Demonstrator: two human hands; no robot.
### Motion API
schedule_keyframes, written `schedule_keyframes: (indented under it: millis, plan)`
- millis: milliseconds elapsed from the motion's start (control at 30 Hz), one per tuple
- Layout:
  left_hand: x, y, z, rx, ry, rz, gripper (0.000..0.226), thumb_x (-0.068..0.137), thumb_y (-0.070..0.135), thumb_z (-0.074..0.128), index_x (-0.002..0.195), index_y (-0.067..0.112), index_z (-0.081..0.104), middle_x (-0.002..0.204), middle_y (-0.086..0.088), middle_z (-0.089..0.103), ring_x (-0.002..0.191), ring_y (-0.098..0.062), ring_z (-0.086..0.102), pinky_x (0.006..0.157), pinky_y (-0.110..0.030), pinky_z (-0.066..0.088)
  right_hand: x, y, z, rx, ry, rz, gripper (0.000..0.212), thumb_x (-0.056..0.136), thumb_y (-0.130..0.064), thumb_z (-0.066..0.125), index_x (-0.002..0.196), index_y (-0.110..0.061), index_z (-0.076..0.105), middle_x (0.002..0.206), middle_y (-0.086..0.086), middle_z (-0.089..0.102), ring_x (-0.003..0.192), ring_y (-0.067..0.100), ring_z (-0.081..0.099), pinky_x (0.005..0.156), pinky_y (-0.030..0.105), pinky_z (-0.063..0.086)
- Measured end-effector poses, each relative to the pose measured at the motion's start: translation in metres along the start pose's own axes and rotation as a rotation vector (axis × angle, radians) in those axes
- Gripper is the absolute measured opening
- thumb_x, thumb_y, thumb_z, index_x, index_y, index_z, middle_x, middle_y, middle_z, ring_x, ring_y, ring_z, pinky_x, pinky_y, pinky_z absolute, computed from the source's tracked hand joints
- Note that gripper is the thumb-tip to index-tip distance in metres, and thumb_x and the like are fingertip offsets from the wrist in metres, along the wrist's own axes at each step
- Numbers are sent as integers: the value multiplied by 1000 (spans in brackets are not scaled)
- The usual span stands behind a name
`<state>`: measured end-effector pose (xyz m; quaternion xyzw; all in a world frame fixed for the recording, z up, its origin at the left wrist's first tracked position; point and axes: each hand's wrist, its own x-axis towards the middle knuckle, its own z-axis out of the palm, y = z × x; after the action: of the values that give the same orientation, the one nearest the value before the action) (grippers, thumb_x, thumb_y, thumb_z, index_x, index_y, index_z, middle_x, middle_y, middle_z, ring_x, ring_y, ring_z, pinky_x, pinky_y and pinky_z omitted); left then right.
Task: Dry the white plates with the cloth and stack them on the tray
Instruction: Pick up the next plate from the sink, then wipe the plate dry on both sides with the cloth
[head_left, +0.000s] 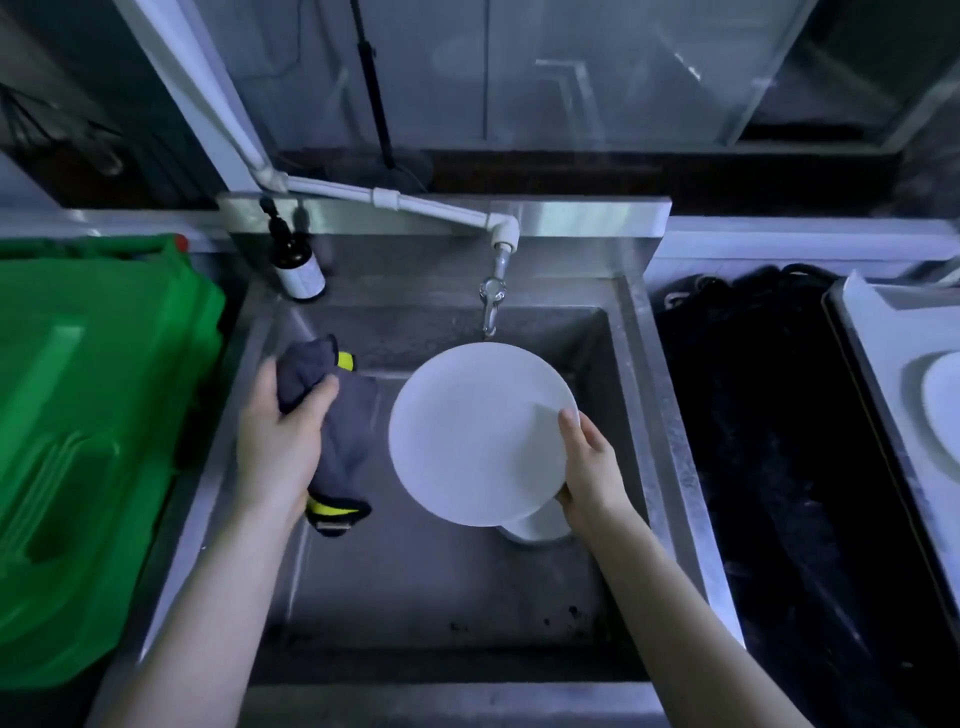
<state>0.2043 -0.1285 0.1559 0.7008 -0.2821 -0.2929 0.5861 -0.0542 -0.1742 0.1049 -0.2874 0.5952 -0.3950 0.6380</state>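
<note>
My right hand (589, 467) grips the right rim of a white plate (475, 434), held tilted over the steel sink (675, 441) below the tap. Under that plate, part of another white dish (537, 525) shows in the basin. My left hand (283, 434) is closed on a grey cloth with yellow trim (340, 431), to the left of the plate and apart from it. At the far right a pale tray (883, 343) holds one white plate (943, 400), cut off by the frame edge.
A green plastic lid or bin (88, 441) fills the left side. A dark pump bottle (298, 265) stands at the sink's back left corner. The white pipe and tap (493, 296) hang over the basin. A black mat (769, 441) lies between sink and tray.
</note>
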Motion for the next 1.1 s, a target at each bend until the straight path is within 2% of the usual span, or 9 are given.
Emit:
schedule_keyframes:
  millis: [133,267,333,467,633,733,867,1033,1100]
  plan:
    - [-31,42,25,321,-45,480,33,82,36,64,114,35,58,104,32,64,97,13,57,82,-6,41,-15,-12,7,52,-81,-30,22,102,-43,51,108,-32,69,102,-7,71,92,17,66,64,32,58]
    - [-61,42,62,954,-563,721,64,86,49,67,143,28,49,155,6,39,144,-12,33,115,-34,28,-23,-26,17,98,-120,-111,30,103,-39,49,109,-19,70,102,8,72,85,20,65,60,26,52]
    - [-70,37,64,1131,-575,730,65,92,54,56,150,28,38,161,3,22,151,-20,17,118,-43,19,-25,-32,15,118,-110,-158,27,103,-37,50,99,-24,73,97,6,73,84,18,66,65,29,53]
    - [-85,37,59,1138,-554,770,56,99,43,44,152,27,34,163,4,15,150,-22,19,116,-49,24,-29,-40,5,139,-89,-213,29,103,-38,49,91,-32,75,95,-4,76,89,15,69,80,34,53]
    - [-111,47,71,1086,-578,937,47,94,39,41,134,24,61,148,5,49,130,-26,52,95,-48,48,-28,-52,0,199,-14,-196,29,102,-34,53,89,-22,77,92,-2,77,92,15,68,78,29,51]
    - [-106,56,79,1156,-545,987,45,96,38,37,136,30,57,152,11,42,143,-18,36,106,-54,36,-35,-53,2,198,-47,-222,35,103,-35,52,82,-23,78,90,2,77,89,16,67,80,31,52]
    - [-88,53,85,1120,-731,1022,56,100,31,27,155,27,21,163,9,16,152,-15,5,120,-45,20,-48,-62,9,177,-27,-275,33,101,-37,53,83,-23,77,94,8,76,89,16,67,89,40,53]
    - [-42,73,87,1156,-602,964,54,104,28,39,155,28,23,163,6,18,152,-19,9,120,-41,15,-66,-54,29,163,17,-232,31,101,-40,55,88,-30,80,93,-3,79,93,14,72,80,29,55]
    - [-25,78,82,1148,-587,954,52,104,32,37,155,28,23,163,9,17,152,-17,8,121,-39,12,-68,-60,36,176,76,-227,38,100,-42,55,87,-13,77,86,12,75,82,21,67,76,34,51]
